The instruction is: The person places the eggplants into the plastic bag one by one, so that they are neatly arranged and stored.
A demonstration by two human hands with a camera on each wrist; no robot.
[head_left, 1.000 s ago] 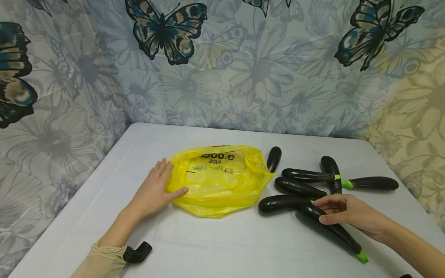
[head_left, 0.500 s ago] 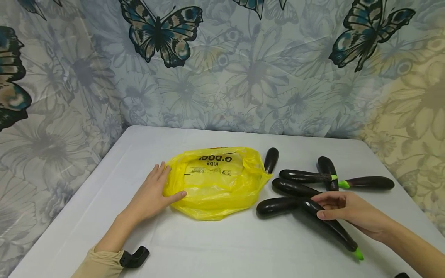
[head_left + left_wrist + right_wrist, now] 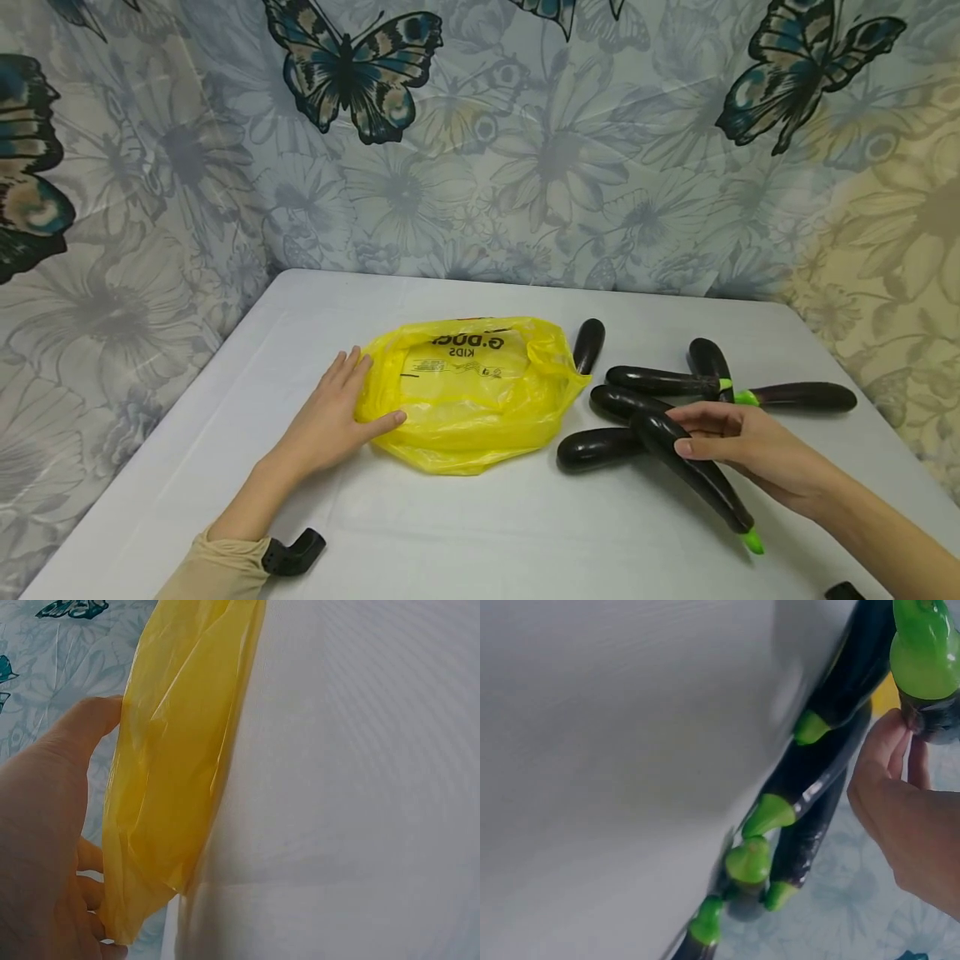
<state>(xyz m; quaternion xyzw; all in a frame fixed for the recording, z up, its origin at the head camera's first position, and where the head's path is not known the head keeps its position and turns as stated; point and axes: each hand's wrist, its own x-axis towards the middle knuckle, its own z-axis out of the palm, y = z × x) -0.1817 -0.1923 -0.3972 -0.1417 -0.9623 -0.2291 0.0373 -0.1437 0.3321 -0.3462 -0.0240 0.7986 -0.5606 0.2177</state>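
My right hand (image 3: 757, 450) pinches a dark, glossy eggplant (image 3: 701, 475) between thumb and fingers. Its bright green stem end points toward me, and its far end overlaps other eggplants in the head view. A yellow plastic bag (image 3: 465, 400) with black lettering lies in the middle of the table. At its left edge my left hand (image 3: 322, 421) touches the plastic, fingers straight and thumb spread over the near side. The left wrist view shows the thumb against the bag's side (image 3: 172, 750). In the right wrist view, the held eggplant's green cap (image 3: 926, 652) is above my fingers.
Several more eggplants lie to the bag's right: one near me (image 3: 596, 450), one pointing left (image 3: 660, 381), one at the far right (image 3: 806, 397), and one partly behind the bag (image 3: 589, 343). Patterned cloth (image 3: 555, 158) with butterflies hangs behind the white table (image 3: 450, 542).
The right hand has raised the eggplant slightly and shifted it left and away from me over the others. The left hand stays at the bag's edge.
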